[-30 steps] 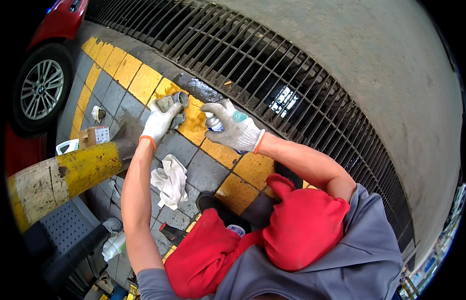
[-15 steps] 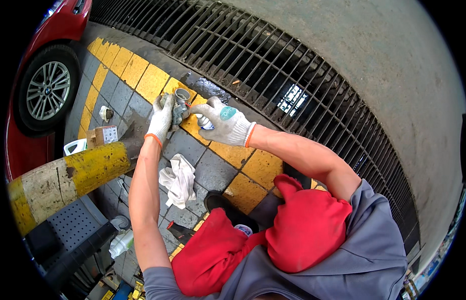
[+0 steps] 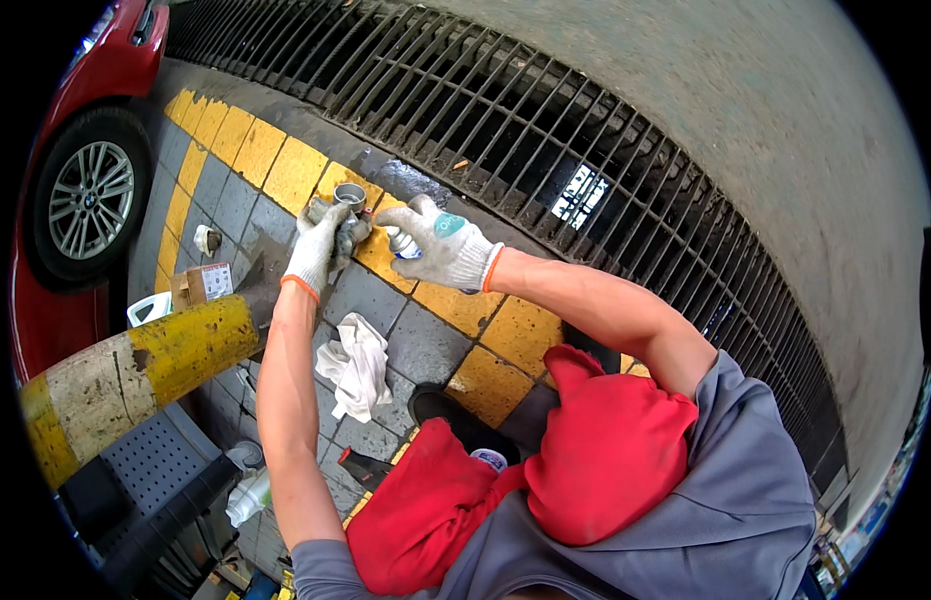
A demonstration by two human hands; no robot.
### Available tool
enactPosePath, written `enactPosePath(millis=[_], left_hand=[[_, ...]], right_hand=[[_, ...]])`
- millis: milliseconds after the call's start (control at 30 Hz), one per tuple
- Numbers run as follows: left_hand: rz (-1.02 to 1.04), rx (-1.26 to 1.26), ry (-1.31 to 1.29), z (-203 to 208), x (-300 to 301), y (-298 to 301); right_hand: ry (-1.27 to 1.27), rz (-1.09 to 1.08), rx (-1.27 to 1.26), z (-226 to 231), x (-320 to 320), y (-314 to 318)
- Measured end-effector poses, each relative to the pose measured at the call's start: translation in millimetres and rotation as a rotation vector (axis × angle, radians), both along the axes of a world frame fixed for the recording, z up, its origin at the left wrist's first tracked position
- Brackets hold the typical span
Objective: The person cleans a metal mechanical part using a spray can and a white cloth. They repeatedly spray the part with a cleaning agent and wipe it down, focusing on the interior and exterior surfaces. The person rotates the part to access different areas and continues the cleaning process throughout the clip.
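My gloved left hand [image 3: 316, 248] is closed around a grey metal throttle body [image 3: 350, 197], its round open bore tipped up and away from me. The housing's lower part is partly hidden by the fingers. To its right, my gloved right hand [image 3: 450, 250] grips a small white and blue spray can [image 3: 404, 244]. The can's top points toward the throttle body, with a short gap between them. A thin red tip shows near the bore; whether it belongs to the can I cannot tell. Both gloves are stained grey.
A white rag [image 3: 358, 366] lies on the tiles before my knees. Beyond my hands runs a drain grate [image 3: 486, 95]. At left are a red car's wheel [image 3: 90, 196], a cardboard box [image 3: 191, 290], a white jug [image 3: 151, 308], a yellow-and-white post [image 3: 186, 345] and a grey perforated cart [image 3: 156, 455].
My left hand has drawn the throttle body slightly left and toward me, turning its bore. My right hand keeps its hold on the spray can, almost in the same place.
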State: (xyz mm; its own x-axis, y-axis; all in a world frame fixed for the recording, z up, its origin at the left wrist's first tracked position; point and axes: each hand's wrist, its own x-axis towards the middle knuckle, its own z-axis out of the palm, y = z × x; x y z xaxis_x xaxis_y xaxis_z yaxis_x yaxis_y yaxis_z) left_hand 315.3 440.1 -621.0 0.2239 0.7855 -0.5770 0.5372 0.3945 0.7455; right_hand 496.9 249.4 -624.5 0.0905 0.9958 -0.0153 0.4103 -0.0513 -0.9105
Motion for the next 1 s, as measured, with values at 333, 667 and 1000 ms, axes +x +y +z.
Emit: enactPosePath(millis=[333,667,1000], left_hand=[[0.108,-0.384,-0.200,17,13,-3],[0.164,-0.499,-0.244,17,9,0],[0.103,-0.440,-0.194,18,13,-9]], right_hand=[[-0.004,-0.084,0.009,1,8,-7],[0.059,-0.109,0.008,-8,14,-10],[0.074,-0.030,-0.043,12,5,-12]])
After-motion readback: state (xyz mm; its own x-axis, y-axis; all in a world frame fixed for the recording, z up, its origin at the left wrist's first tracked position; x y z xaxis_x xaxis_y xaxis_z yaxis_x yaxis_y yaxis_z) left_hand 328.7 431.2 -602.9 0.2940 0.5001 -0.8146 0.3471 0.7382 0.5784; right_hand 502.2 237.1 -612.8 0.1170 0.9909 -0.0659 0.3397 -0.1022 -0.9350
